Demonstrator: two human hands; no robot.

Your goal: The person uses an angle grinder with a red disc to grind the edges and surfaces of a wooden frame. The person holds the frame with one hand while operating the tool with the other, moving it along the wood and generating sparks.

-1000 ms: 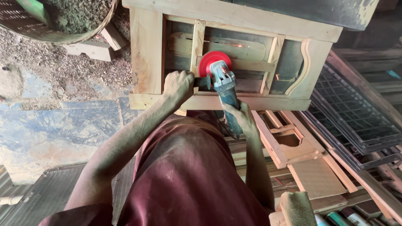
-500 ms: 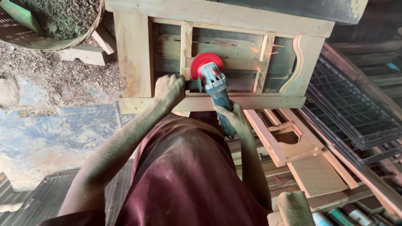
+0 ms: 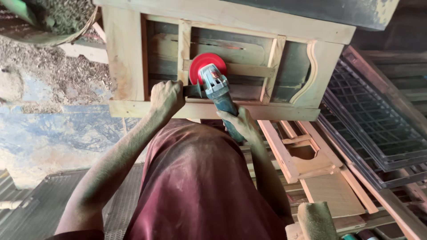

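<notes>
wooden frame (image 3: 222,20), grinder (image 3: 216,91) (both hands gripping)

The round sanding disc (image 3: 205,66) is bright red, and the angle grinder body (image 3: 220,95) behind it is dusty blue-grey with a black side handle (image 3: 192,90). The pale unfinished wooden frame (image 3: 129,58) is light yellow-tan, with a faint orange-brown blotch on its left upright. The person's garment (image 3: 200,186) is dark maroon, powdered with pale dust. The concrete floor (image 3: 49,138) is mottled blue and beige. The stacked metal grilles (image 3: 378,124) are dark grey in a fine square mesh pattern. The woven basket (image 3: 53,31) is brown.
</notes>
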